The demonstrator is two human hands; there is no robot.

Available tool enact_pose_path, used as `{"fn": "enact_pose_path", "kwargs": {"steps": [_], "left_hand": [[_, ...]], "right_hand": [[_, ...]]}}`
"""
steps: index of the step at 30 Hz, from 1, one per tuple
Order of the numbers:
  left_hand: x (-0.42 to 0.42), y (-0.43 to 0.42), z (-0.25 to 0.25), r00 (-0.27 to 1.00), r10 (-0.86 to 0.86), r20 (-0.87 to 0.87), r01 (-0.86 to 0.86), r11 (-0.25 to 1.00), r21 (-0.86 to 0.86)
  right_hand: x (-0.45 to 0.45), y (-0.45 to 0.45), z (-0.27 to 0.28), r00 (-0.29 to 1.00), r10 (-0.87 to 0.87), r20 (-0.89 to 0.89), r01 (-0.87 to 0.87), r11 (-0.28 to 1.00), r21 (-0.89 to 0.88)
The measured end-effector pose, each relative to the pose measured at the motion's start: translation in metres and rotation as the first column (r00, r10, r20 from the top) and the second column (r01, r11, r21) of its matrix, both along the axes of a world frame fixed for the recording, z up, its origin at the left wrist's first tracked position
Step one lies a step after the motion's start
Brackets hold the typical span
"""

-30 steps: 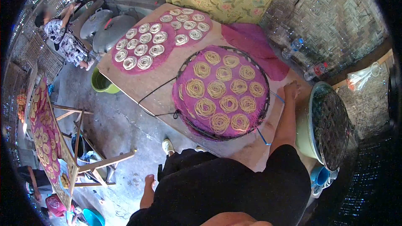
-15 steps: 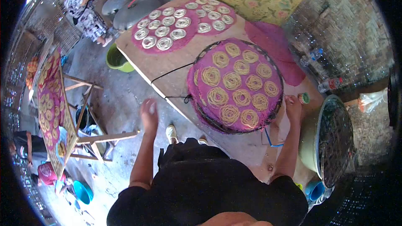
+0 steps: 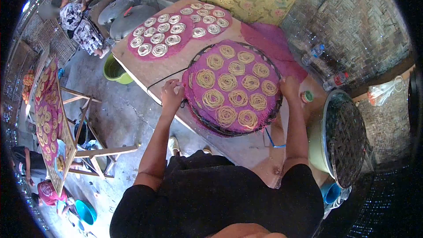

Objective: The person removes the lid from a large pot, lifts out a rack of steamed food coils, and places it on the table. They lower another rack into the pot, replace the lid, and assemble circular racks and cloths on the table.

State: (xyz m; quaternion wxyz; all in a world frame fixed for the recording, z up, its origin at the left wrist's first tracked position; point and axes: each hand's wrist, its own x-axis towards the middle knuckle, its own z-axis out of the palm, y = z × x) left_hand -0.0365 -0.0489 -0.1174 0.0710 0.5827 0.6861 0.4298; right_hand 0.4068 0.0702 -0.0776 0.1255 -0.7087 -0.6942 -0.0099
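Your left hand [image 3: 172, 94] is at the left edge of the round tray [image 3: 227, 133], fingers bent; you can't tell from here whether it grips. Your right hand [image 3: 289, 88] curls at the right rim, its grip hidden. The tray sits right of the frame's centre on the table [image 3: 176, 70], bearing yellow noodle nests [image 3: 228, 82] on pink cloth [image 3: 248, 67]. A small green-topped container [image 3: 307, 96] stands just right of your right hand.

A black short-sleeved top [image 3: 229, 194] is worn with pale shoes [image 3: 174, 144], perhaps clogs.
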Motion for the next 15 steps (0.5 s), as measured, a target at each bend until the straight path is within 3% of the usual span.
{"fn": "enact_pose_path", "kwargs": {"steps": [1, 5, 7, 11, 13, 15], "left_hand": [[0.002, 0.001, 0.001, 1.0, 0.007, 0.0, -0.007, 1.0, 0.003], [0.005, 0.004, 0.002, 0.999, 0.036, -0.017, -0.035, 0.998, 0.052], [0.007, 0.004, 0.006, 0.999, 0.038, 0.015, -0.039, 0.998, 0.052], [0.006, 0.01, 0.0, 0.996, 0.057, 0.071, -0.059, 0.998, 0.026], [0.012, 0.007, 0.012, 0.99, 0.058, 0.13, -0.063, 0.998, 0.031], [0.016, 0.01, 0.014, 0.979, -0.005, 0.204, -0.02, 0.993, 0.117]], "right_hand": [[0.0, 0.006, -0.007, 0.992, 0.009, 0.125, -0.022, 0.994, 0.105], [-0.002, 0.013, -0.011, 0.982, 0.011, 0.187, -0.045, 0.983, 0.18], [-0.014, 0.0, 0.009, 0.966, 0.049, 0.253, -0.077, 0.992, 0.102], [0.019, 0.047, -0.039, 0.966, 0.1, 0.236, -0.084, 0.993, -0.08], [0.047, 0.079, -0.069, 0.882, 0.383, 0.274, -0.298, 0.905, -0.303], [0.033, 0.061, -0.043, 0.961, 0.212, -0.179, -0.208, 0.977, 0.042]]}}
